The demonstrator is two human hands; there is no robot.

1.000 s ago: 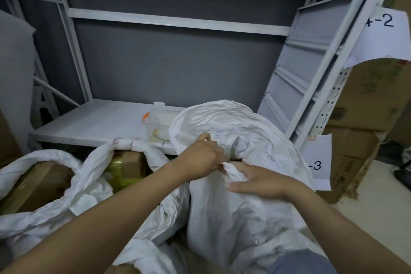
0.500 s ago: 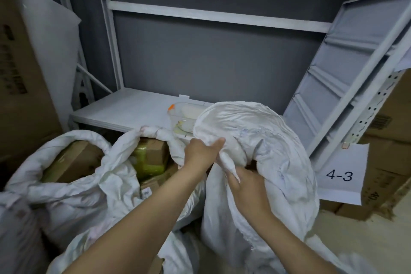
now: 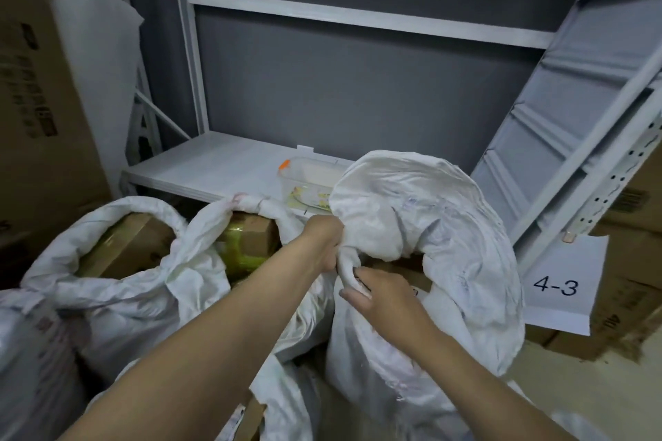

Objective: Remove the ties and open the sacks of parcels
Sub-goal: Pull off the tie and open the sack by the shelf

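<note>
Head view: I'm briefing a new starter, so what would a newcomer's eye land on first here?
First, the left hand and right hand close together at centre, both gripping a twisted piece of the big white sack. To the left, two open sacks show cardboard boxes inside. At right, a paper sign reading 4-3 hangs on the rack.

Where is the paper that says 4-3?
The paper hangs on the right of the head view, from the rack post, just right of the held sack, in front of boxes.
</note>
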